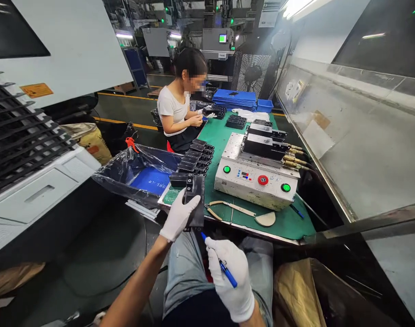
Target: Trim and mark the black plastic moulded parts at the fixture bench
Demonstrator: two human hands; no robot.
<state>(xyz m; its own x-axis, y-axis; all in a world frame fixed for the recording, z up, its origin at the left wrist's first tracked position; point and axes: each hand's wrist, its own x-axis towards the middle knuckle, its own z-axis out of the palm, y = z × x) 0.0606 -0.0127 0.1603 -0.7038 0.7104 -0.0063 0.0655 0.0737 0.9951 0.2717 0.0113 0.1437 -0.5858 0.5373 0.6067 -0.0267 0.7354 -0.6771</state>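
My left hand (181,214), in a white glove, grips a black plastic part (196,204) upright above the table's front edge. The part is long and box-shaped, with small round holes near its top. In my gloved right hand (229,272) is a blue pen-like tool (228,274), its tip close to the part's lower end. Whether the tip touches the part I cannot tell. Just beyond the held part, several similar black parts (195,158) lie in a row on the green tabletop (221,136).
A white machine (255,186) with green and red buttons stands at the right. Pliers (216,211) and a flat scraper-like piece (264,219) lie before it. A plastic-lined bin (149,179) is at the left. Across the table a person (175,109) handles parts near stacked blue sheets (234,99).
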